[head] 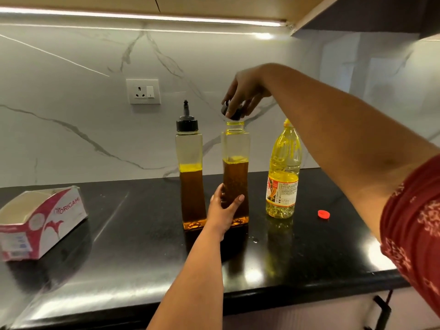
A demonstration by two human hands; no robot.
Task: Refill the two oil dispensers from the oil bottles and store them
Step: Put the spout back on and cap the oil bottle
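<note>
Two tall clear oil dispensers stand side by side on the black counter (123, 253), each about half full of amber oil. The left dispenser (190, 163) wears its black spout cap. My left hand (223, 208) grips the lower body of the right dispenser (235, 148), whose neck is uncovered. Just above that neck, my right hand (245, 94) pinches the black dispenser cap (232, 111). A yellow oil bottle (283, 170) stands uncapped to the right, with its red bottle cap (323, 214) lying on the counter beside it.
An opened white and pink cardboard box (40, 222) lies at the counter's left. A wall socket (143, 91) sits on the marble backsplash behind the dispensers. A cabinet handle (381, 308) shows below the counter edge at lower right. Small oil drops (254, 239) lie near the right dispenser.
</note>
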